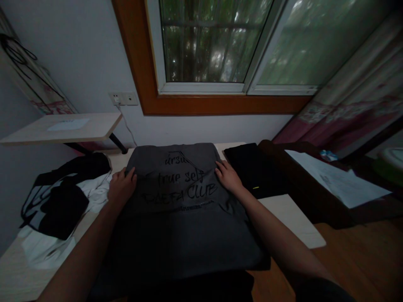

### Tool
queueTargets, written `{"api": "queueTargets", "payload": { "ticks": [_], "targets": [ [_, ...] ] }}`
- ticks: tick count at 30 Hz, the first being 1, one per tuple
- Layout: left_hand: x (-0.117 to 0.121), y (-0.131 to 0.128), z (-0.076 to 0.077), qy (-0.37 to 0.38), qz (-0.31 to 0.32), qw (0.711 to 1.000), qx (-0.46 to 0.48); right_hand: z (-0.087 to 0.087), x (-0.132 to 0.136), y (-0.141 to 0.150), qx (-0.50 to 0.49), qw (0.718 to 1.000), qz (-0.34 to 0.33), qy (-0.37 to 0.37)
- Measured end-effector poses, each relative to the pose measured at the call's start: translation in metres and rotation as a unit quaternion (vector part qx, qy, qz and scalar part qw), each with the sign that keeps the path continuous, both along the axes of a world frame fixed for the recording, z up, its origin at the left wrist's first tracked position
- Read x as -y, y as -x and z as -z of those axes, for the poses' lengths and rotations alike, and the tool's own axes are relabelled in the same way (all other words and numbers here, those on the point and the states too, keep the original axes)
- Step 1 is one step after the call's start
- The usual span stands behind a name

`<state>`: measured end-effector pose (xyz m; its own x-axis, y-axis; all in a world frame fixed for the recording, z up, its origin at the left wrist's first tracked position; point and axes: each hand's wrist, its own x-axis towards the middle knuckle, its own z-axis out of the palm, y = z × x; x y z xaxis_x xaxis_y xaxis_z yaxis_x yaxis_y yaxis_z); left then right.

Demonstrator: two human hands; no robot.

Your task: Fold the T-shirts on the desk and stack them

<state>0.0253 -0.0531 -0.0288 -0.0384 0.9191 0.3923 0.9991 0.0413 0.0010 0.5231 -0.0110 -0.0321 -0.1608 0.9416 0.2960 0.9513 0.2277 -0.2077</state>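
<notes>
A dark grey T-shirt with black lettering lies spread over the table, its lower part hanging toward me past the front edge. My left hand rests on the shirt's left edge, with the fingers laid along the cloth. On the opposite edge is my right hand, its fingers stretched out and slightly apart on the fabric. Neither hand lifts the shirt. A few creases run across the printed area and near my right wrist.
Rumpled black and white clothes lie left, below a raised shelf. A folded black garment sits right on the pale table. Beyond it, a paper sheet rests on a dark brown surface. A window is ahead.
</notes>
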Motion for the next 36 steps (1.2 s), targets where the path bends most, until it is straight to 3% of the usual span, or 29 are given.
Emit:
{"api": "queueTargets", "payload": {
  "ticks": [11, 30, 36],
  "targets": [
    [-0.008, 0.000, -0.001, 0.027, 0.002, 0.999, 0.018, -0.006, -0.004, 0.005, 0.010, 1.000, -0.007, -0.002],
    [-0.057, -0.003, -0.011, 0.075, -0.043, 0.994, 0.073, -0.005, -0.075, 0.015, 0.052, 0.998, 0.017, 0.033],
    [-0.065, 0.000, -0.010, 0.070, -0.040, 0.993, 0.087, -0.010, -0.080, 0.020, 0.046, 0.998, 0.019, 0.039]
  ]
}}
